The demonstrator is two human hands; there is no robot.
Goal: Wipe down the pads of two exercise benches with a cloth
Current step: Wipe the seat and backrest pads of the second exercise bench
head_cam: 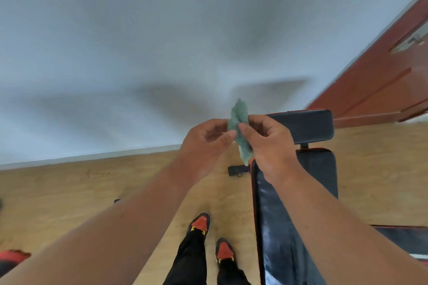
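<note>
A crumpled green cloth [239, 122] is held up in the air in front of me, between both hands. My left hand [203, 146] pinches its left side with thumb and fingers. My right hand [271, 143] pinches its right side. Below and to the right stands a black exercise bench with red trim: its long pad [275, 227] runs toward me and shows wet streaks, and a shorter black pad [308, 127] sits at its far end. The cloth hangs above the long pad's far left corner, apart from it.
A pale wall rises ahead, with a red-brown door [382, 76] at the right. The floor [92, 192] is wood. My shoes [200, 224] stand left of the bench. A black bench foot [238, 171] lies on the floor. Something red and black [11, 259] shows at the lower left edge.
</note>
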